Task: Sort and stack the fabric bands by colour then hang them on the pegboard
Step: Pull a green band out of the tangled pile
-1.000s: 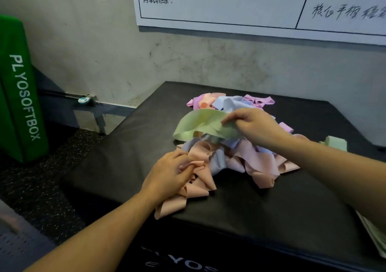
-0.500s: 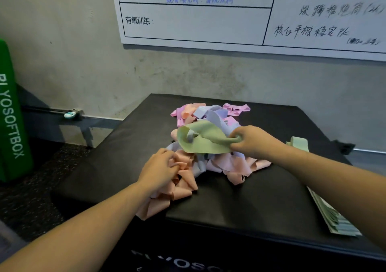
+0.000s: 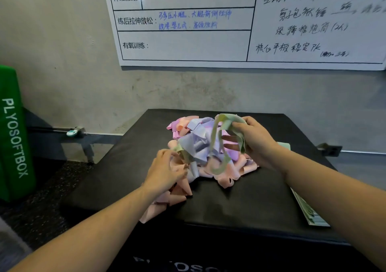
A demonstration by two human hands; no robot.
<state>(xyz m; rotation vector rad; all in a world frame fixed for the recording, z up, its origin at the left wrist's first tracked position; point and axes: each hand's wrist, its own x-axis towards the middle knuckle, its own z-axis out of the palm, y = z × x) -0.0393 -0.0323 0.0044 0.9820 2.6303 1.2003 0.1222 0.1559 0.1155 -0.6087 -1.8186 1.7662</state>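
Note:
A tangled pile of fabric bands [image 3: 200,144], peach, lilac and pink, lies on a black padded box [image 3: 240,198]. My right hand [image 3: 253,140] grips a pale green band [image 3: 217,140] and holds it up over the pile, where it hangs as an open loop. My left hand [image 3: 165,169] rests on the pile's near left side, its fingers curled into the peach bands [image 3: 177,194]. A flat stack of green bands [image 3: 311,213] lies along the box's right edge, partly hidden by my right forearm.
A green soft box [image 3: 14,138] stands on the floor at the left. A whiteboard [image 3: 240,25] with handwriting hangs on the grey wall behind. No pegboard is in view. Dark speckled floor lies left of the black box.
My right hand has lifted the green band up and to the right, so it now hangs as a loop. The view has tilted up. My left hand stays on the peach bands.

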